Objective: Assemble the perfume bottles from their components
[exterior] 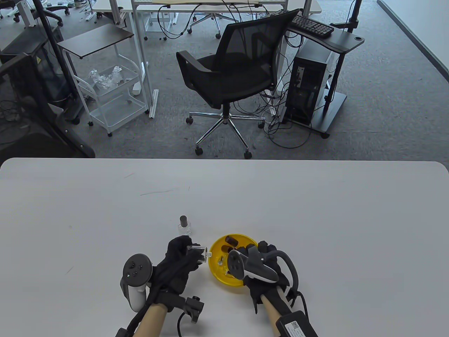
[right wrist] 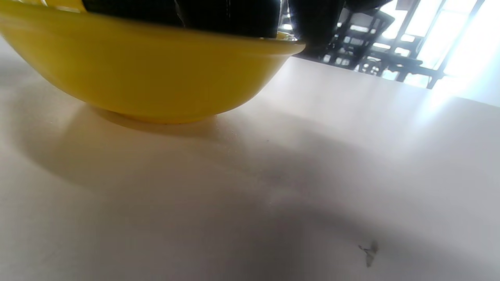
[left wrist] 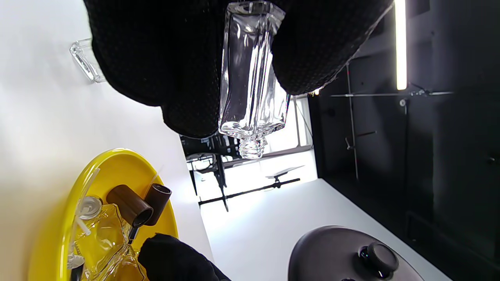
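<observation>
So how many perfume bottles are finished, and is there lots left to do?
One capped bottle stands finished on the table. The left hand holds an open glass bottle, no top on yet. The right hand reaches into the yellow bowl, where brown caps and more glass wait.

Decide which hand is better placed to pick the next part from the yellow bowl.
Right. The right hand reaches into the yellow bowl of brown caps, while the left hand holds a clear bottle.
</observation>
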`<state>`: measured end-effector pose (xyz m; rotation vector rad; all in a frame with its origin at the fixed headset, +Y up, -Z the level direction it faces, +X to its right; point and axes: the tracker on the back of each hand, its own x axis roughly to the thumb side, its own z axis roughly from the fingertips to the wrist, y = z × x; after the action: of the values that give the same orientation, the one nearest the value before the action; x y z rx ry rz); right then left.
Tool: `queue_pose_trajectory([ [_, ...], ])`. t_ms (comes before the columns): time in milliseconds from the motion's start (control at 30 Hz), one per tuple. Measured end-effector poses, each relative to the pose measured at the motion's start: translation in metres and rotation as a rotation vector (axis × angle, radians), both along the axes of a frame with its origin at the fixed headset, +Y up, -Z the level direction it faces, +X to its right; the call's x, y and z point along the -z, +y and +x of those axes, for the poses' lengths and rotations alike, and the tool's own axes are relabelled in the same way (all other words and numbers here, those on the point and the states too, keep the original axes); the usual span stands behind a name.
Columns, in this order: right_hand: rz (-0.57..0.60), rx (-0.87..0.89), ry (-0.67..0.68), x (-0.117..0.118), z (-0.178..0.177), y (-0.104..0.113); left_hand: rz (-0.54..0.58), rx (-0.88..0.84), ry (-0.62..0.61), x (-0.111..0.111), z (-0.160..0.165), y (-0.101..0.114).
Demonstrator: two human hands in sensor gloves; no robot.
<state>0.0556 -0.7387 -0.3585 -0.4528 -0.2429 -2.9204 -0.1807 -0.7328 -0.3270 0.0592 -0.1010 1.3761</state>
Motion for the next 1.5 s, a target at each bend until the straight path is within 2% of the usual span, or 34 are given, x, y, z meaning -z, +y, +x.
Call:
queue_pose_trajectory([
  [167, 0.044, -0.01, 0.035, -0.002, -0.008, 0.001, -0.002, 0.001, -0.002, 0.0, 0.0, 0.0],
  [500, 0.002, 0.081, 0.086, 0.0, -0.014, -0.005, -0.004, 0.0, -0.003, 0.0, 0.0, -0.001],
  [767, -0.107, 0.232, 0.085, 0.004, -0.011, -0.003, -0.012, 0.0, 0.0, 0.0, 0.0, -0.001],
  [1000, -0.154, 0.266, 0.066, 0.005, -0.016, -0.006, -0.014, 0.006, 0.002, 0.001, 0.0, -0.002],
  [1133, -0.142, 0.275, 0.069, 0.006, -0.02, -0.01, -0.014, 0.007, 0.001, 0.001, 0.0, -0.002],
  [1367, -0.046, 0.22, 0.112, 0.003, -0.025, -0.018, -0.024, 0.006, 0.002, 0.001, 0.0, -0.003],
  [1500, -0.064, 0.23, 0.102, 0.003, -0.025, -0.018, -0.025, 0.017, 0.004, 0.001, 0.0, -0.003],
])
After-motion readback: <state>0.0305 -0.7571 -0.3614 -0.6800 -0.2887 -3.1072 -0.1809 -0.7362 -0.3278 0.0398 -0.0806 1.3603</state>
